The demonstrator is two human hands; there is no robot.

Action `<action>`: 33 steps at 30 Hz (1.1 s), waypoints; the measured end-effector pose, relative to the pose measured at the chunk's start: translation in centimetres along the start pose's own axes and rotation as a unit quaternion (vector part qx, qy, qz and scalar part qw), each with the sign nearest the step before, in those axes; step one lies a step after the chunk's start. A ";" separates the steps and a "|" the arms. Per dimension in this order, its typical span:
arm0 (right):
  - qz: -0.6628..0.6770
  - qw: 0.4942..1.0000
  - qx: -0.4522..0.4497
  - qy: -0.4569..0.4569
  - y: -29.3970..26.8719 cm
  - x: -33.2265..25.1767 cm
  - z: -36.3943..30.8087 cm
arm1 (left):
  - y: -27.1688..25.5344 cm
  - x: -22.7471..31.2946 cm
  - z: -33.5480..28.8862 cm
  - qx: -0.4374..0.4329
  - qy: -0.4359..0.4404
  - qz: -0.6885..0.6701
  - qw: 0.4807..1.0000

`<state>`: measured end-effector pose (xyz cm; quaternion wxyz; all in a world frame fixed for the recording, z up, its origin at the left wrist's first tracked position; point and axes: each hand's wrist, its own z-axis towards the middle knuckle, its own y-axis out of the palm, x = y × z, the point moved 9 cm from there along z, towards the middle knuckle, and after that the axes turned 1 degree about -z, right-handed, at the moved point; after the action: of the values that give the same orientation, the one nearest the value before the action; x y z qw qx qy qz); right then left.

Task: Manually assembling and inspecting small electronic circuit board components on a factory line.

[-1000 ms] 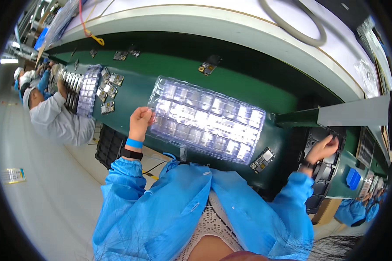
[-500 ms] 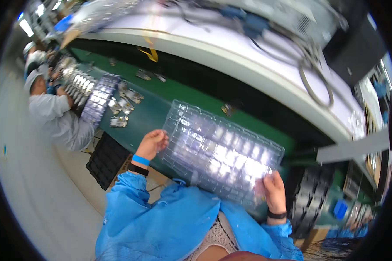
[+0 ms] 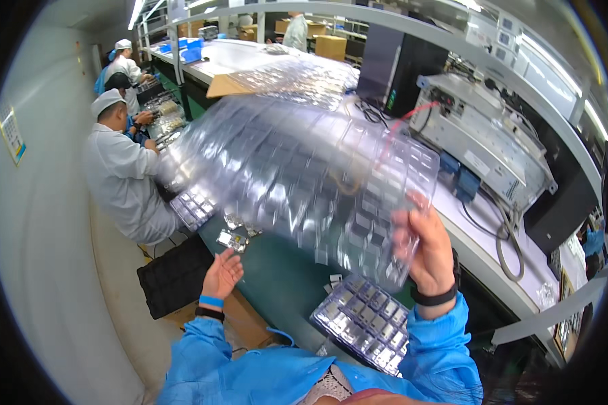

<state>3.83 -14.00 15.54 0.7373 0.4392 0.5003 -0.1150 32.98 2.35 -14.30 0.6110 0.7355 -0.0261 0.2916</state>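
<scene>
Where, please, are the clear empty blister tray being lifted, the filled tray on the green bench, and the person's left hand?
clear blister tray (image 3: 297,175), head view, middle of its blurred sheet.
filled tray (image 3: 365,320), head view, centre of its pockets.
left hand (image 3: 223,273), head view, its palm.

clear tray (image 3: 297,169): thin transp. plastic, glossy, moulded pockets | filled tray (image 3: 368,322): clear plastic, shiny w/ glints | counter (image 3: 284,277): green, smooth matt | sleeves (image 3: 250,371): blue cloth, light sheen | box (image 3: 175,277): black, matt
</scene>
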 end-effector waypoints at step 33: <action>-0.554 0.823 -0.010 0.125 -21.6 17.4 2.5 | 3.3 -13.4 -0.1 0.040 -0.238 0.256 0.936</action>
<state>0.49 -23.89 -10.32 0.4852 0.0913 0.7484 -0.4428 20.50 -2.61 -17.55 0.4619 0.7756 -0.3466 0.2549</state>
